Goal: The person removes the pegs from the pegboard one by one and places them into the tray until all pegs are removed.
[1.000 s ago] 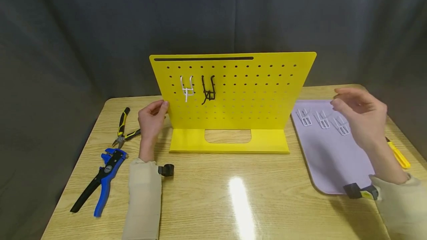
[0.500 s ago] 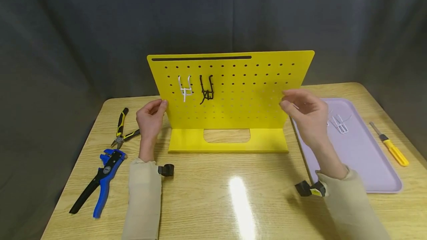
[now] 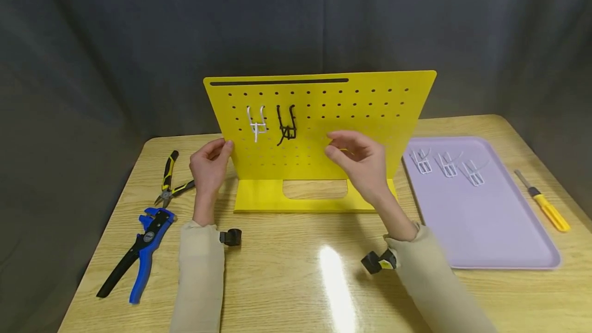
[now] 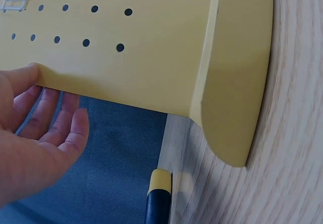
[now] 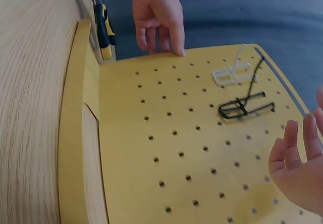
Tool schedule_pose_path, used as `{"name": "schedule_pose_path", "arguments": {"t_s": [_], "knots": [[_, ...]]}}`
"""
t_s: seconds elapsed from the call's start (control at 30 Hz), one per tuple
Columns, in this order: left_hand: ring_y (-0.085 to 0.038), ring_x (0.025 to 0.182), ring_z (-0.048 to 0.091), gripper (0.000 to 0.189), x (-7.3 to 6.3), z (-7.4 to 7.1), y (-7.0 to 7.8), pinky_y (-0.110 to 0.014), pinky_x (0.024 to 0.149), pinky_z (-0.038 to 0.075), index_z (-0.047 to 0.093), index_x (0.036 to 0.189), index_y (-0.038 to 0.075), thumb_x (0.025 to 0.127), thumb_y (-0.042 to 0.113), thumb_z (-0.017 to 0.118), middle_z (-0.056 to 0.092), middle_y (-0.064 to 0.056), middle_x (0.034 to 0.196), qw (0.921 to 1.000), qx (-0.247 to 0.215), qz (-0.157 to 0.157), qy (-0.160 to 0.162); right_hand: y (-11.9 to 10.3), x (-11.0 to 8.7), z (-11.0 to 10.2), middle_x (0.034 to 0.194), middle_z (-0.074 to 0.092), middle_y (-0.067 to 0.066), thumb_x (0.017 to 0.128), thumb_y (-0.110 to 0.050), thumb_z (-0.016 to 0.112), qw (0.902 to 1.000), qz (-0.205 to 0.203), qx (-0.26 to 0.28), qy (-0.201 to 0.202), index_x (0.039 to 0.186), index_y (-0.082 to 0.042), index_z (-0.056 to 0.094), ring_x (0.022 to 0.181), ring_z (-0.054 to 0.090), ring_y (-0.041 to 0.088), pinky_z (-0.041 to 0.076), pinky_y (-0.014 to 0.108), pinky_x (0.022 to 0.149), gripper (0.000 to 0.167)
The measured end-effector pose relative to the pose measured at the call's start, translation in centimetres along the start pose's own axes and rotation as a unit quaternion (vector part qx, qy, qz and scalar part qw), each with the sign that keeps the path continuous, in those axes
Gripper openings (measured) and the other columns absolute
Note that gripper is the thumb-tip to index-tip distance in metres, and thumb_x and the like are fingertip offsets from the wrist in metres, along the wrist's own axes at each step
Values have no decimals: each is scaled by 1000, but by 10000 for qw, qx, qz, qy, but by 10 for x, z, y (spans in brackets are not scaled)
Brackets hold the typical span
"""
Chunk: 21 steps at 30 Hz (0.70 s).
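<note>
A yellow pegboard (image 3: 324, 163) stands upright on its base. At its left edge my left hand (image 3: 210, 166) holds on, the thumb on the front face and the fingers behind, as the left wrist view shows. In front of the board's right half is my right hand (image 3: 363, 161), fingers loosely bent and nothing seen in them. To its left, a black wire hook (image 3: 288, 126) hangs from the holes. Beside that hangs a white wire hook (image 3: 257, 123); both also show in the right wrist view.
Right of the board lies a lilac tray (image 3: 490, 230) with three white wire hooks (image 3: 447, 165) in it. A yellow-handled screwdriver (image 3: 543, 202) lies beyond. On the left are yellow-black pliers (image 3: 167, 184) and a blue-black wire stripper (image 3: 147, 245). Dark curtains stand behind.
My right hand has moved left from over the tray to the front of the pegboard. The left hand stays at the board's edge, and the hooks are where they were.
</note>
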<state>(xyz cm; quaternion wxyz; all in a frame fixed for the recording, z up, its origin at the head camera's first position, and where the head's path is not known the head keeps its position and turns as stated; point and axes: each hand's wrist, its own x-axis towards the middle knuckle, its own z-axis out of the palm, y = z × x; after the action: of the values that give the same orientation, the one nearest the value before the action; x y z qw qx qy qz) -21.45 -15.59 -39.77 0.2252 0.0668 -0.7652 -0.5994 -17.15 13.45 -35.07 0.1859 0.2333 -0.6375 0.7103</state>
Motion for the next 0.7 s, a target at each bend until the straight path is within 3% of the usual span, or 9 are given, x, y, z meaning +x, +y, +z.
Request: {"name": "schedule_pose_path", "arguments": {"t_s": [0.2,0.27,0.43,0.63,0.7], "knots": [[-1,77,60,29,0,2,1,-16,69,49,71,108,-4,90,19,69,68,-19,98,9999,-90,76,-23,5,7,21,96,68,4,85,9,65,9976,360,584,118,104,0,70,84,66,14,55,28,77,22],[-1,77,60,30,0,2,1,-15,69,49,70,108,-4,90,19,69,69,-19,98,9999,-75,93,-25,7,8,26,96,67,5,86,10,64,9959,444,768,148,105,2,69,82,66,14,54,27,75,22],[-1,77,60,29,-1,1,1,-15,67,49,71,108,-4,90,19,69,69,-16,95,10000,-56,82,-5,11,11,40,95,65,7,87,12,61,9953,482,831,126,111,21,56,79,65,13,54,26,70,26],[-2,76,60,30,-1,0,0,-16,66,49,70,108,-4,90,20,69,68,-18,96,9999,-33,116,3,19,10,53,104,60,29,89,9,60,9974,488,529,-97,111,17,60,85,65,16,54,28,75,24],[-2,76,60,30,0,0,0,-15,66,49,71,108,-4,90,20,69,68,-18,96,9999,-33,108,13,21,9,56,106,59,31,88,8,61,9981,500,301,-176,111,13,61,88,64,16,54,28,77,23]]}}
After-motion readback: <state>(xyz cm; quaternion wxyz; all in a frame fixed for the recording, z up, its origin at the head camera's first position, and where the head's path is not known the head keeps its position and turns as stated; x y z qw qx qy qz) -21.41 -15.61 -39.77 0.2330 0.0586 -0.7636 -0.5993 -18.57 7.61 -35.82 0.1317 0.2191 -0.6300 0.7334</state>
